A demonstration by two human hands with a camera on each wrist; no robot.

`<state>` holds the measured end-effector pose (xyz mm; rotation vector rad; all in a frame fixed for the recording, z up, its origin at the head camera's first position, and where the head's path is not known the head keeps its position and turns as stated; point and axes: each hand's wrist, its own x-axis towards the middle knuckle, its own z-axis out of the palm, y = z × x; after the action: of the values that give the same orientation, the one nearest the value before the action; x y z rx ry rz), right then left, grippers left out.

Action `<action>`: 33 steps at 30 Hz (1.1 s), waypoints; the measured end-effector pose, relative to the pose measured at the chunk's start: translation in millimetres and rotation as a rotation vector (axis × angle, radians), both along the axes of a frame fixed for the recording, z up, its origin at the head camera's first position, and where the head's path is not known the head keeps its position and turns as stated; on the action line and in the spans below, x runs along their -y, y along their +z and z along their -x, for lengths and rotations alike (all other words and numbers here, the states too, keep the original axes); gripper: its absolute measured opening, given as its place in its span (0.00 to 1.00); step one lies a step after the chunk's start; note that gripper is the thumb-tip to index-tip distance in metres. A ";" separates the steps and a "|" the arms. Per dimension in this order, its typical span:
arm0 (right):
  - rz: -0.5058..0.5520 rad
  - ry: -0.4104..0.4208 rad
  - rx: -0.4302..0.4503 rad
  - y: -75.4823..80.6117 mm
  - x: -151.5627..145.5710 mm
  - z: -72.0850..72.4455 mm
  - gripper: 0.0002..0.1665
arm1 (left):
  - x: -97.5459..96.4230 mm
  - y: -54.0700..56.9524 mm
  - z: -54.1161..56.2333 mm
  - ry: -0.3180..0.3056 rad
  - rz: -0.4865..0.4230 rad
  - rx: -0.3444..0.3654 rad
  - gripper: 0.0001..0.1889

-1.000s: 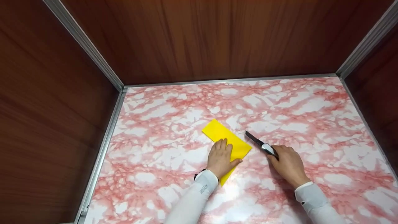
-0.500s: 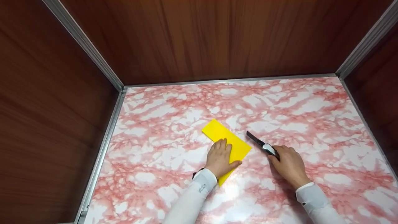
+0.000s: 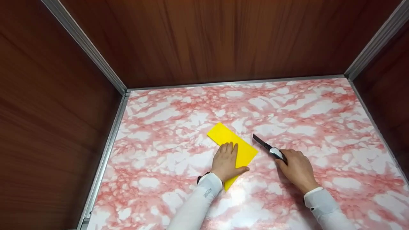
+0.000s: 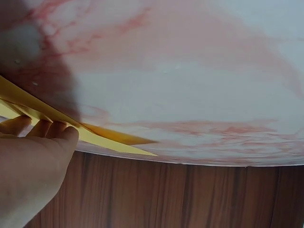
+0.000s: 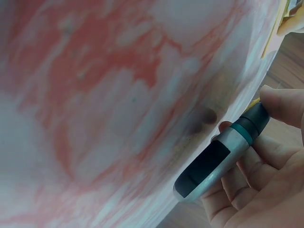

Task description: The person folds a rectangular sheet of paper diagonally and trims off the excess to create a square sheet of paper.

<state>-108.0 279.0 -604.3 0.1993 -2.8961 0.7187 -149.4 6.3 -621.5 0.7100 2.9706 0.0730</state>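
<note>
A folded sheet of yellow paper (image 3: 244, 150) lies aslant on the tabletop; its layers stand slightly apart at the edge in the left wrist view. My left hand (image 3: 224, 164) rests on it with straight fingers and the thumb spread out to the right, covering part of the paper. To the right, my right hand (image 3: 297, 169) grips a box cutter (image 3: 275, 152) by its handle. The dark blade is out and points up and left, a short way from the paper's right corner. In the right wrist view, fingers and thumb curl round the silver-and-black handle (image 5: 204, 173).
The tabletop (image 3: 153, 127) has a red-and-white marbled surface. Brown wood-grain panels (image 3: 204, 41) stand at the back, left and right, joined by metal rails (image 3: 105, 153).
My left hand has shifted slightly left, its fingers straightening and thumb reaching out more, and the paper has shifted a little with it. The box cutter has moved slightly right.
</note>
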 end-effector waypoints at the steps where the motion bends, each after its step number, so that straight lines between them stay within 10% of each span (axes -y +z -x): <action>1: 0.000 0.001 0.001 0.2 0.2 0.1 0.22 | 0.1 -0.3 0.1 0.001 0.000 0.003 0.56; 33: -0.023 0.000 0.025 -0.1 2.3 3.8 0.23 | -2.0 -7.3 3.5 0.010 -0.043 -0.153 0.48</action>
<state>-111.7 276.7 -604.4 0.1944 -2.9285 0.6935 -153.0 8.3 -628.8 0.7373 3.1274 0.0874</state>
